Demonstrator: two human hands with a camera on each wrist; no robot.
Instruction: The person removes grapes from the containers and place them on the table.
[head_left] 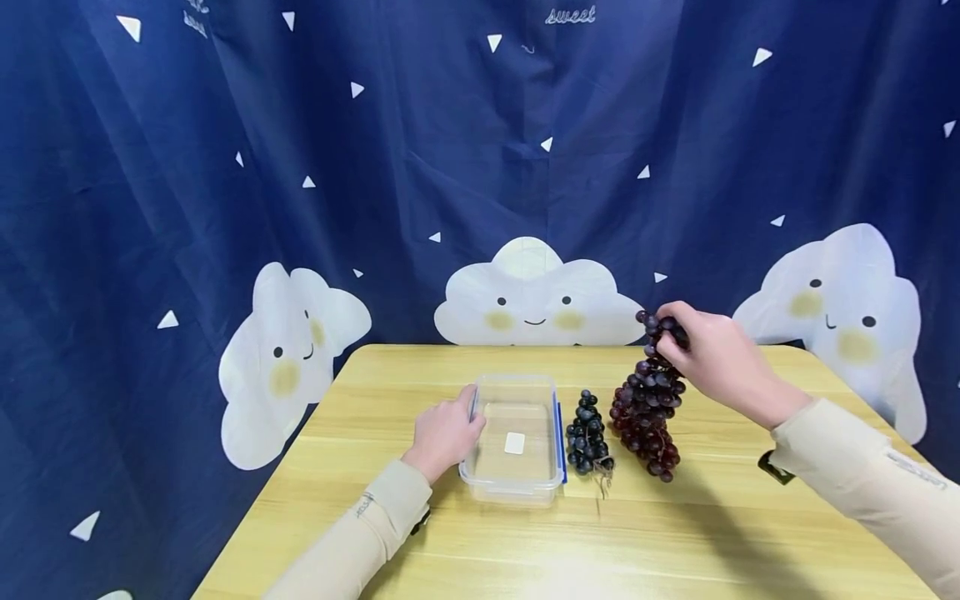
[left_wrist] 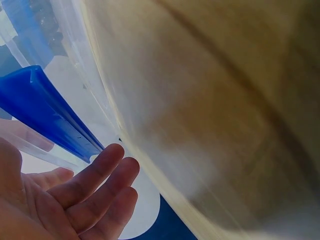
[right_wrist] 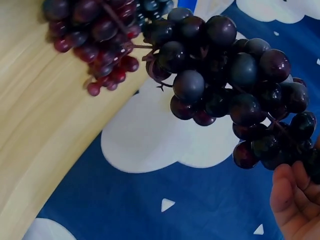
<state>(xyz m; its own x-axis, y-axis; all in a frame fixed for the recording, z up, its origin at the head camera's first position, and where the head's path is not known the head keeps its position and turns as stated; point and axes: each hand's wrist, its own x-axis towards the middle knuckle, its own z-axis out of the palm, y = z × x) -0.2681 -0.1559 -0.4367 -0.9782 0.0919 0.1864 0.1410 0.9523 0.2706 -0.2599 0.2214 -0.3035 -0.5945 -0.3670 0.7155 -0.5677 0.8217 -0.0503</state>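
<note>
A clear plastic food box point(head_left: 517, 482) with blue side clips stands on the table without a lid on top. My left hand point(head_left: 444, 435) holds its left wall at the rim, close to a blue clip point(left_wrist: 50, 112); several fingers point(left_wrist: 107, 187) stretch out beside the wall. My right hand point(head_left: 716, 358) pinches the upper end of a dark purple grape bunch point(right_wrist: 220, 75), which hangs down over the table. Below it is a redder grape bunch point(right_wrist: 102, 45), partly hidden in the head view. Between box and red grapes lies a small blue-black grape bunch point(head_left: 587, 437) with its stem toward me.
The wooden table point(head_left: 420, 367) has rounded far corners. Behind it hangs a dark blue curtain point(head_left: 420, 150) with white clouds and triangles. The right arm's shadow falls across the table's right side.
</note>
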